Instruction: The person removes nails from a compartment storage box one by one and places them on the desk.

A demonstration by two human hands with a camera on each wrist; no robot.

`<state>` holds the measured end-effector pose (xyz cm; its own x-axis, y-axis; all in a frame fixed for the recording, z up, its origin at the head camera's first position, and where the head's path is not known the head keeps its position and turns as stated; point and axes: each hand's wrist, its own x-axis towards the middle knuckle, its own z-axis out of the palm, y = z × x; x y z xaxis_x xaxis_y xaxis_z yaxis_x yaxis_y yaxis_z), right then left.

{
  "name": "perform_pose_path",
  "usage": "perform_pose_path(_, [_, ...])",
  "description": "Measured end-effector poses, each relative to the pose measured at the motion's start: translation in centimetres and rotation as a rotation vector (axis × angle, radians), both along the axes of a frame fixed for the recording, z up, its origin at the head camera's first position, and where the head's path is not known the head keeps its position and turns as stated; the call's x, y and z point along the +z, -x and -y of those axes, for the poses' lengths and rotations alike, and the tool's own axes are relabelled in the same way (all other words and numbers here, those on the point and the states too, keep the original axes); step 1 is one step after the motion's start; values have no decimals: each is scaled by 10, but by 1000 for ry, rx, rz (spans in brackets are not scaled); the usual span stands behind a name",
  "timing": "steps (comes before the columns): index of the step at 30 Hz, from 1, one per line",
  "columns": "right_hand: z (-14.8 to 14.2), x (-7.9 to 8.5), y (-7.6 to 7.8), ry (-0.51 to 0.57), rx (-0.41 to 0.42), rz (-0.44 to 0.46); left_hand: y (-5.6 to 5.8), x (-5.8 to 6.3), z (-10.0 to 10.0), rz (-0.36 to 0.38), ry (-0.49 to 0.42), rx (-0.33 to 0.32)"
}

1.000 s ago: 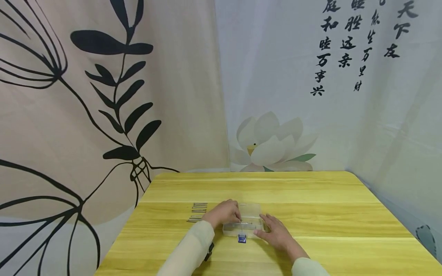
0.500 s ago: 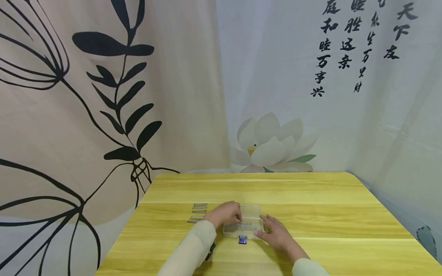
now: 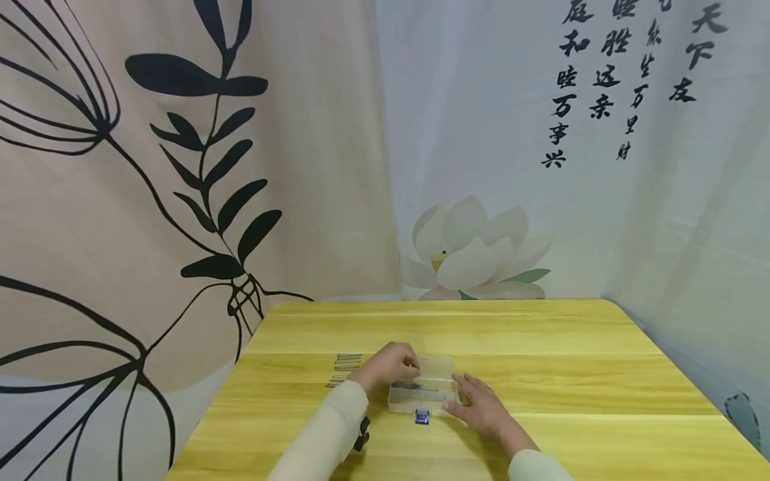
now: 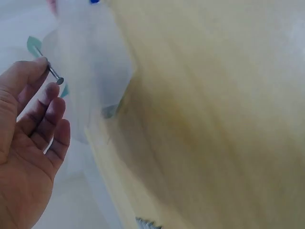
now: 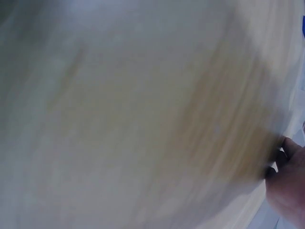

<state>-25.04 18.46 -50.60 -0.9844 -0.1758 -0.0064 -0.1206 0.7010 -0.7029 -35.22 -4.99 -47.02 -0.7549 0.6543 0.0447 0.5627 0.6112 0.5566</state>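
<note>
My left hand [image 3: 391, 366] pinches a nail [image 4: 53, 71] between thumb and forefinger; its flat head sticks out. That hand is raised over the left part of a clear plastic box [image 3: 404, 403] with its lid [image 3: 438, 366] tipped back. More nails [image 3: 406, 385] lie in the back compartment. At the box's right end rests my right hand [image 3: 483, 406], its thumb spread at the front and its fingers stretched along the side. Only part of this hand shows at the edge of the right wrist view.
Small groups of nails [image 3: 347, 367] lie in rows on the wooden table [image 3: 571, 381], left of the box. A blue latch [image 3: 422, 417] hangs at the box's front. A printed curtain [image 3: 325, 167] stands behind the table.
My left hand was down in the box's back compartment; it has lifted up and slightly back with a nail, uncovering the nails inside. The right hand has stayed put.
</note>
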Motion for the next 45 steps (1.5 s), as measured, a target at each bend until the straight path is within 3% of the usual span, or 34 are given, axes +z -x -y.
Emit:
perform_pose_path(5, [-1,0,0,-2,5,-2,2,11,11,89,-64,54])
perform_pose_path(18, [0,2,1,23,-14,40,6,22,43,118,-168,110])
perform_pose_path(31, [0,4,0,18,2,32,8,21,85,167,-244,180])
perform_pose_path(45, [0,-2,3,7,-2,27,-6,9,136,205,-282,262])
